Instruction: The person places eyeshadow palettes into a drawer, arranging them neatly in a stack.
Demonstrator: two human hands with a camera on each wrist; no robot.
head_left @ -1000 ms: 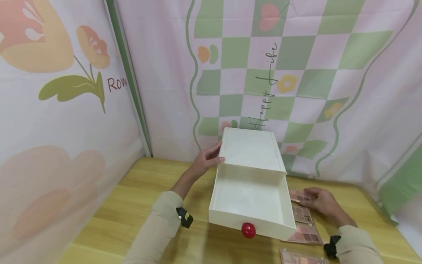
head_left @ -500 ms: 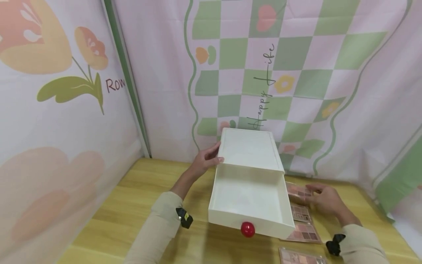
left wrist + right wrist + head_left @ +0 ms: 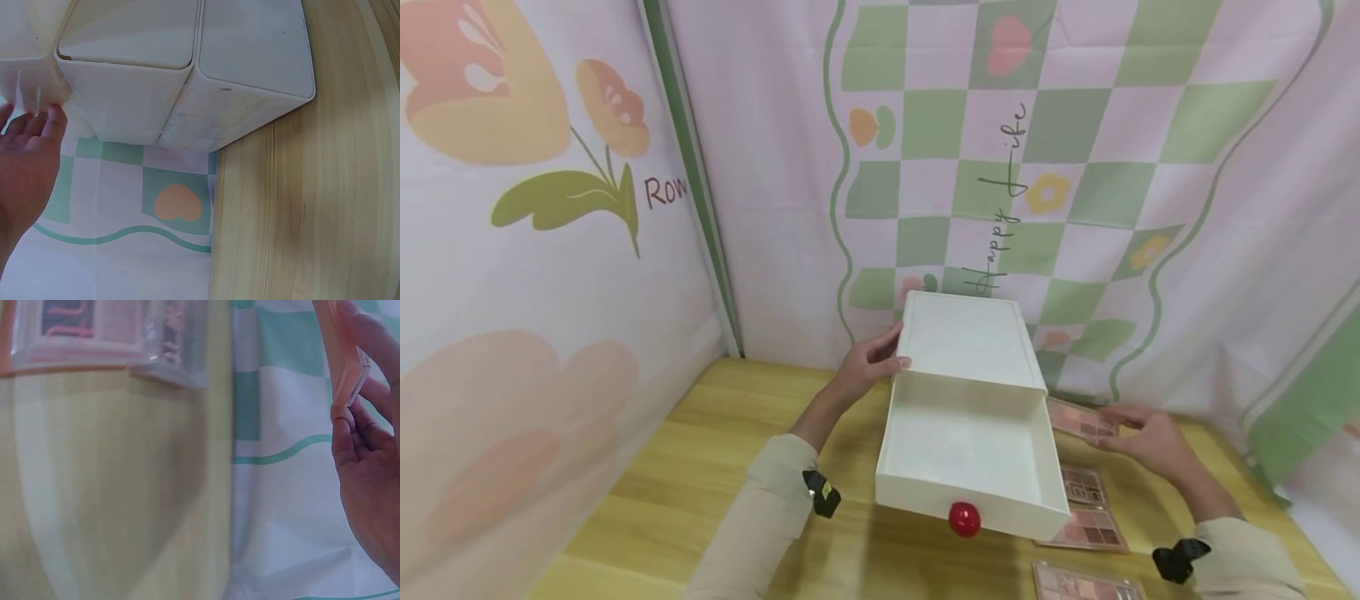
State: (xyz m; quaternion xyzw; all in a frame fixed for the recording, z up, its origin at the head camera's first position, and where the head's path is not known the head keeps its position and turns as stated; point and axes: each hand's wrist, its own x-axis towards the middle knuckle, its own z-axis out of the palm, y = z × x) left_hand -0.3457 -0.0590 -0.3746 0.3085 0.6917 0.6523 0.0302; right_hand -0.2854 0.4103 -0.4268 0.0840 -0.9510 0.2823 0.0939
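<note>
A white drawer unit (image 3: 970,342) stands with its top drawer (image 3: 962,433) pulled out; the drawer's inside is bare and a round red knob (image 3: 964,519) sits on its front. My left hand (image 3: 863,367) rests against the unit's left side near the top edge; in the left wrist view its fingertips (image 3: 55,115) touch the white wall. My right hand (image 3: 1150,442) pinches an eyeshadow palette (image 3: 1078,419) by its right end, beside the unit. In the right wrist view that palette (image 3: 340,356) is held edge-on between thumb and fingers, raised off the table.
More eyeshadow palettes lie on the wooden table (image 3: 700,483) right of the drawer: one (image 3: 1082,483), one (image 3: 1090,529) and one nearest me (image 3: 1082,583). Further white drawer boxes (image 3: 256,44) sit under the top one. A patterned curtain (image 3: 775,167) hangs behind.
My right hand has lifted the palette up and away from the other palettes, toward the back. My left hand and the drawer have stayed in place.
</note>
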